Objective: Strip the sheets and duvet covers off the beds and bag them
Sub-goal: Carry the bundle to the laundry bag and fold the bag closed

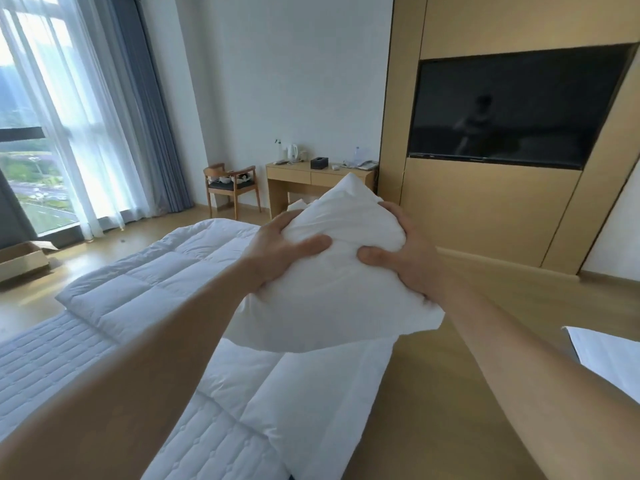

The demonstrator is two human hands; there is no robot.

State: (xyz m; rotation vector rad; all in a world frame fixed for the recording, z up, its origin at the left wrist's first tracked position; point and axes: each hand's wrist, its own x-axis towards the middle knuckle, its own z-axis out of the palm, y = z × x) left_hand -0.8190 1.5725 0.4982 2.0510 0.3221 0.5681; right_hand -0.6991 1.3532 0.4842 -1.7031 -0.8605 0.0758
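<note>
Aloft, pillow [332, 306] between left hand [278, 252], right hand [405, 254].

**Camera placement: single head view**

One wide-angle camera, worn on the head, stands over the right edge of the bed [52, 358]. It faces forward and slightly down along the bed toward the desk [304, 178] and television [512, 105]. The left hand [280, 247] and right hand [405, 254], gripping a white pillow [329, 306], sit at arm's length, centre frame. The window [31, 133] is at far left.

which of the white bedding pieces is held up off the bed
The plump smooth bundle, squeezed between the left grip and right grip in the air. The quilted duvet lies on the mattress; the sheet corner at far right is untouched.
</note>
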